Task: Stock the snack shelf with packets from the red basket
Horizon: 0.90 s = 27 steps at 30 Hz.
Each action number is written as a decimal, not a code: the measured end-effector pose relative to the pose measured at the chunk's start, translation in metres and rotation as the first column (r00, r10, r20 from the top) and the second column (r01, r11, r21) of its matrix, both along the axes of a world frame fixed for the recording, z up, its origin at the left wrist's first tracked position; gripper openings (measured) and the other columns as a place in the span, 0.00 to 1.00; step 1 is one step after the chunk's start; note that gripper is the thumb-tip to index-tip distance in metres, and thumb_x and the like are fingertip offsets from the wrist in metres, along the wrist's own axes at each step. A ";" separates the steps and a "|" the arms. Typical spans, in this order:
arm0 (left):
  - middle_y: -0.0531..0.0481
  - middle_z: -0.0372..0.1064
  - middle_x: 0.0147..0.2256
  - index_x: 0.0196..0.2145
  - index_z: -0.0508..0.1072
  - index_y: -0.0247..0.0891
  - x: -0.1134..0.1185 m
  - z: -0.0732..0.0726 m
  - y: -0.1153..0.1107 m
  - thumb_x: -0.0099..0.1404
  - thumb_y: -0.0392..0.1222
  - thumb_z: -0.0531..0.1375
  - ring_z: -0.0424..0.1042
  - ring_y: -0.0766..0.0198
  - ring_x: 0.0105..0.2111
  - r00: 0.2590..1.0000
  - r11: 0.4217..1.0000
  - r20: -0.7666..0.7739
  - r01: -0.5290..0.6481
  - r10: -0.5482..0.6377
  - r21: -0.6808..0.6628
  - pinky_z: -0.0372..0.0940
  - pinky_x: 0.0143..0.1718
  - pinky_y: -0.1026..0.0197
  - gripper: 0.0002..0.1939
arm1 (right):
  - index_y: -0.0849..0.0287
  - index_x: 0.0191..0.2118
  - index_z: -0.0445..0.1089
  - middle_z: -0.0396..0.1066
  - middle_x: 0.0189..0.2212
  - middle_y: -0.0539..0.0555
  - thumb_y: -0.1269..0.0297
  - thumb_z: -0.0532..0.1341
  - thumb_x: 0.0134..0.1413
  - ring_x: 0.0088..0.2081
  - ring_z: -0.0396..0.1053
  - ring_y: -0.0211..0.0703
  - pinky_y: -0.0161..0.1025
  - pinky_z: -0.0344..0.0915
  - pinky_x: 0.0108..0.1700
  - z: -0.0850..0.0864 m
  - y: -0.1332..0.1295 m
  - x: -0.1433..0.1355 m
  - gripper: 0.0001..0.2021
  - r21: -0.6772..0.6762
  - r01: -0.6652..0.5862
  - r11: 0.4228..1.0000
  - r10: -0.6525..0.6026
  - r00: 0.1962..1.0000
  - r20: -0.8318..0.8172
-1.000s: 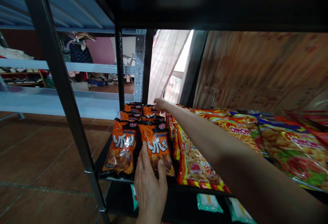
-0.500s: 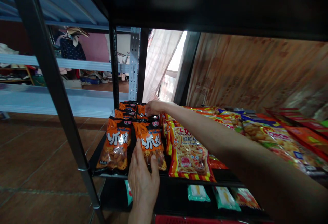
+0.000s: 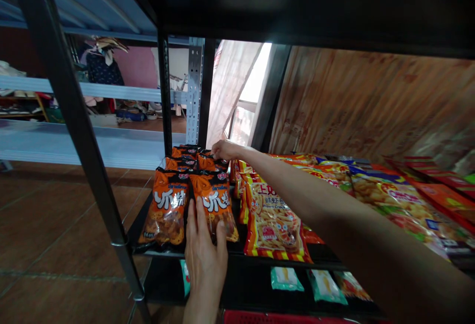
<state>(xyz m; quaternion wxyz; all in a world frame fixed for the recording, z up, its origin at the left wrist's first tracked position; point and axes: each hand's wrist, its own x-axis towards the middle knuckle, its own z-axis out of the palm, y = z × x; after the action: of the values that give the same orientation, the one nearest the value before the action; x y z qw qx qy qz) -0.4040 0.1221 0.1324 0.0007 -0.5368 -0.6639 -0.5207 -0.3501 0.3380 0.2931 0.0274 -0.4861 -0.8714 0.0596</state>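
Observation:
My left hand (image 3: 206,259) is open at the front of the shelf, its fingers stretched against the front right orange snack bag (image 3: 217,203). Thumb and fingers lie either side of that bag's lower face, which stays partly visible. A matching orange bag (image 3: 166,208) stands just to the left. Farther back, my right hand (image 3: 224,150) has its fingers curled at the top right edge of a second orange snack bag (image 3: 206,162). The fingertips are small and partly hidden there. My right forearm crosses above the yellow-and-red prawn cracker bags (image 3: 272,220).
More snack bags (image 3: 393,190) fill the shelf to the right. A black upright post (image 3: 85,136) stands at left, with a black shelf (image 3: 297,12) overhead. Small green packets (image 3: 285,278) lie on the level below. A pale blue rack (image 3: 81,143) is beyond the post.
The front right orange bag has shifted slightly left, with my left hand moving along against it. My right hand has risen a little at the rear bag's top.

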 end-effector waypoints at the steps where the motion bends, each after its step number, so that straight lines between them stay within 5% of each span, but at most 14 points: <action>1: 0.38 0.48 0.64 0.65 0.46 0.41 0.000 -0.001 0.001 0.65 0.42 0.53 0.55 0.50 0.61 1.000 1.000 -0.017 0.004 -0.004 0.007 0.63 0.53 0.50 0.33 | 0.60 0.41 0.74 0.76 0.34 0.51 0.68 0.61 0.49 0.32 0.71 0.36 0.27 0.62 0.29 -0.001 0.001 -0.001 0.12 0.004 0.008 1.000 -0.008 1.000 0.001; 10: 0.39 0.51 0.63 0.65 0.47 0.42 -0.003 0.002 0.007 0.65 0.39 0.52 0.56 0.52 0.60 0.987 0.996 -0.157 0.030 -0.017 0.081 0.62 0.54 0.50 0.32 | 0.58 0.38 0.74 0.76 0.33 0.50 0.67 0.61 0.49 0.33 0.70 0.35 0.26 0.60 0.29 0.000 0.002 -0.005 0.09 0.082 -0.015 0.997 0.016 1.000 -0.003; 16: 0.37 0.52 0.62 0.61 0.57 0.41 -0.002 0.001 0.012 0.65 0.36 0.52 0.59 0.48 0.59 0.976 0.994 -0.200 -0.066 0.082 0.086 0.63 0.53 0.47 0.27 | 0.56 0.38 0.75 0.76 0.32 0.50 0.65 0.61 0.48 0.32 0.71 0.37 0.29 0.62 0.29 -0.005 0.009 -0.007 0.09 0.076 0.000 0.997 -0.001 1.000 0.021; 27: 0.42 0.42 0.66 0.56 0.65 0.42 0.000 -0.002 0.010 0.61 0.26 0.50 0.42 0.49 0.65 0.984 0.977 -0.177 0.059 -0.023 0.204 0.53 0.59 0.42 0.28 | 0.56 0.43 0.74 0.76 0.36 0.50 0.66 0.60 0.52 0.35 0.71 0.37 0.28 0.62 0.36 -0.008 -0.005 0.001 0.12 0.079 -0.014 0.997 0.017 0.999 -0.043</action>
<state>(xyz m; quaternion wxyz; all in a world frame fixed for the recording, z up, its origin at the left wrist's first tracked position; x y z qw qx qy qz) -0.4043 0.1323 0.1305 0.1040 -0.5906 -0.5919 -0.5385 -0.3487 0.3327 0.2853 0.0652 -0.4765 -0.8760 0.0362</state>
